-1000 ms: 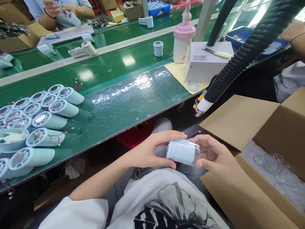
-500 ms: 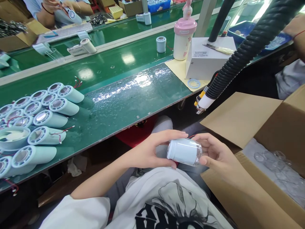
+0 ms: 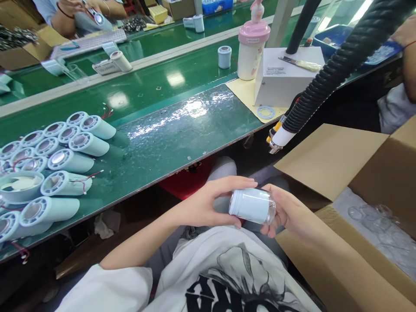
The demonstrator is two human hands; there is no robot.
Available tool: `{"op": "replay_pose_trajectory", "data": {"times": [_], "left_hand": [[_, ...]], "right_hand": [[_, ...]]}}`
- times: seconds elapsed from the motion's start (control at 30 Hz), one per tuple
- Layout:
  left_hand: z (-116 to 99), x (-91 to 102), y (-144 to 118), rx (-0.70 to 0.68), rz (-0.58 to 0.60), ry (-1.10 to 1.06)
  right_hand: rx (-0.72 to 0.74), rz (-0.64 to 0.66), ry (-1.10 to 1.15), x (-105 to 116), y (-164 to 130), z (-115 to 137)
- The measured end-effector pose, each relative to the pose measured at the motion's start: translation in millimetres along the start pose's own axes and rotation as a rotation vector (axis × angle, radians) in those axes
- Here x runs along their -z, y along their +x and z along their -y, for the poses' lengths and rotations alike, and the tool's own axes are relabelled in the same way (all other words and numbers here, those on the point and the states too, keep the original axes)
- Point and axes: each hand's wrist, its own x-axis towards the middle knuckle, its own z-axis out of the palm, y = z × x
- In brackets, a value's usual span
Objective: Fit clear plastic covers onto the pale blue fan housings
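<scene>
1. My left hand [image 3: 208, 203] and right hand [image 3: 289, 212] each grip an end of the pale cylinder [image 3: 251, 206], above my lap.
2. Its clear cap looks slippery; a loose grip could drop it.

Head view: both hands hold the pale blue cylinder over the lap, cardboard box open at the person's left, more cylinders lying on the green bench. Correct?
Not quite. The head view shows the open cardboard box at the person's right, not left. The rest stands: the left hand and right hand hold the pale blue cylinder over the lap, and more cylinders lie on the green bench.
</scene>
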Motion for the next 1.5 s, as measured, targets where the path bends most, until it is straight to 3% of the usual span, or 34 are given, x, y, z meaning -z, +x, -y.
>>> {"op": "replay_pose_trajectory", "data": {"times": [0.37,0.57,0.63,0.73,0.8,0.87,0.93,1.03,1.1,1.37,1.43,1.5], "left_hand": [[5,-2.9,-1,0.035,-0.006,-0.071],[-7,-9.6,-2,0.175,-0.055,-0.061],[-11,-11.2,-2,0.235,-0.069,-0.076],[-13,-12.2,-1,0.331,-0.091,-0.133],[-13,-11.9,-1,0.380,-0.088,-0.173],[-12,-10.6,-1,0.399,-0.059,-0.185],[-11,-8.8,-1,0.367,-0.018,-0.164],[-11,-6.3,-2,0.264,0.020,-0.145],[-10,-6.1,-2,0.246,0.028,-0.183],[8,-12.5,-7,0.457,0.017,-0.462],[13,-10.0,-5,0.501,-0.016,-0.465],[21,-2.4,9,0.518,-0.002,-0.362]], "right_hand": [[-0.270,0.120,0.144,-7,5,7],[-0.290,0.153,-0.012,-1,5,0],[-0.114,0.020,-0.209,4,4,-8],[0.485,-0.222,-0.559,12,5,-19],[0.900,-0.198,-0.767,16,6,-24],[1.084,-0.066,-0.882,17,6,-26],[0.969,0.020,-0.794,17,4,-25],[0.573,0.076,-0.379,14,-1,-23],[0.426,0.102,-0.195,14,-3,-22],[0.333,0.034,-0.256,12,5,-25],[0.327,0.023,-0.283,9,7,-23],[0.330,-0.048,-0.395,21,12,-18]]}}
